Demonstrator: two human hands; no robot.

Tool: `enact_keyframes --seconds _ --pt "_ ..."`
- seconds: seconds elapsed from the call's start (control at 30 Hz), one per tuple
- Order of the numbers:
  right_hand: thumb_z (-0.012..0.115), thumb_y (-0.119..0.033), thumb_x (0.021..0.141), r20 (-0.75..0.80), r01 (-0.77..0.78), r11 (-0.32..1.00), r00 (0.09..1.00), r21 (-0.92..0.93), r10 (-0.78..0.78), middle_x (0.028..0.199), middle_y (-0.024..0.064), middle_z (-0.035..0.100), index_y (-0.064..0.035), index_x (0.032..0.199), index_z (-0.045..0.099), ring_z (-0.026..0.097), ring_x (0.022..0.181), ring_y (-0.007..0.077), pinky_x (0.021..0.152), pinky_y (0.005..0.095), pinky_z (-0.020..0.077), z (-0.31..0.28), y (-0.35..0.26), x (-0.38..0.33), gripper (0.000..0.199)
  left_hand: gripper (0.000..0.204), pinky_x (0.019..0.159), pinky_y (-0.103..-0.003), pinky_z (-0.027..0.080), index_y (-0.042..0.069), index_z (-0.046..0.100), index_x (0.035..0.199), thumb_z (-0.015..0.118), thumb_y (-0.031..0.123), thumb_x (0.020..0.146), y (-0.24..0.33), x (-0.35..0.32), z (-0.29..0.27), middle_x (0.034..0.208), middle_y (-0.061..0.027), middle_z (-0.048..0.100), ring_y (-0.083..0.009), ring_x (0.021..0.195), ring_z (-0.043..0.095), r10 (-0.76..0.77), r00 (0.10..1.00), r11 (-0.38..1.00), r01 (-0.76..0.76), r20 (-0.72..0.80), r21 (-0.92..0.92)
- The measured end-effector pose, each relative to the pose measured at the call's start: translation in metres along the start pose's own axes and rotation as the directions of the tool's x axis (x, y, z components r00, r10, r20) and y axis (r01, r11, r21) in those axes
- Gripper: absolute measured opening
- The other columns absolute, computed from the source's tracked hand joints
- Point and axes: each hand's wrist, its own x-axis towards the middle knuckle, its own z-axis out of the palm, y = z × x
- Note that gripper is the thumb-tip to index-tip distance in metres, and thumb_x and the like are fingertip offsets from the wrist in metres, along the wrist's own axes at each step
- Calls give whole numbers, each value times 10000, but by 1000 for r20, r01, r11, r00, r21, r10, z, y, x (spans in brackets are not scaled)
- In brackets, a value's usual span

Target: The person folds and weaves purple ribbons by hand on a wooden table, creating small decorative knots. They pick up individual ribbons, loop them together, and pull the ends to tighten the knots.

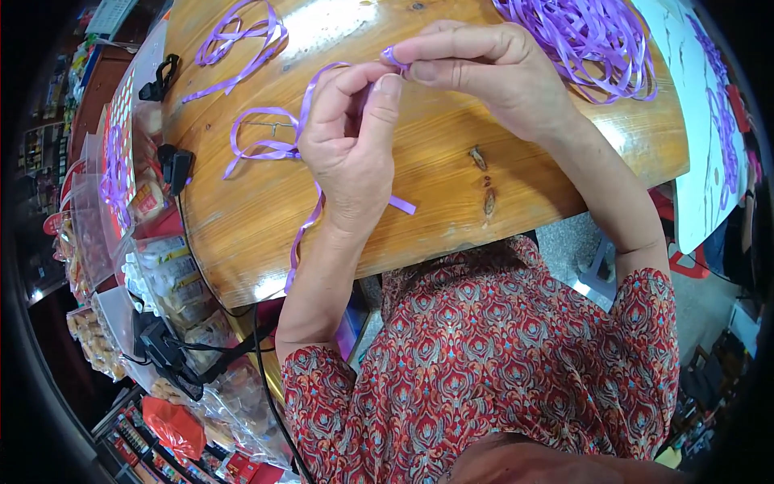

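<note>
Both my hands are raised over the wooden table, their fingertips almost meeting. My left hand is closed in a pinch on a purple ribbon, whose loops hang down behind the hand and wrist. Between thumb and index finger, my right hand grips a small fold of the same ribbon. One loose tail trails past my left wrist toward the table's near edge, and a short end shows to the right of that wrist. The section inside my left fingers is mostly hidden.
A big heap of purple ribbon lies at the table's far right. Another loose ribbon bundle is at the far left. Black adapters and a cable run along the left edge, beside packaged goods. A white marbled surface adjoins on the right.
</note>
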Motion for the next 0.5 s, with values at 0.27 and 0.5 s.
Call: enact_keyframes --seconds 0.27,0.5 --pt "682 -72 736 -15 330 674 892 -661 -451 758 62 620 -79 885 680 612 741 192 622 274 477 5 5 -3 150 138 636 -169 402 1 645 946 656 23 811 5 -2 4 820 33 560 -39 736 509 -283 959 936 279 12 -216" --pt "656 2 718 336 654 26 421 -756 -842 812 99 632 -18 964 637 620 714 241 614 273 468 -11 18 16 248 143 670 -175 433 -6 644 942 663 17 802 6 2 5 826 -9 626 -54 741 554 -297 954 924 298 39 -239"
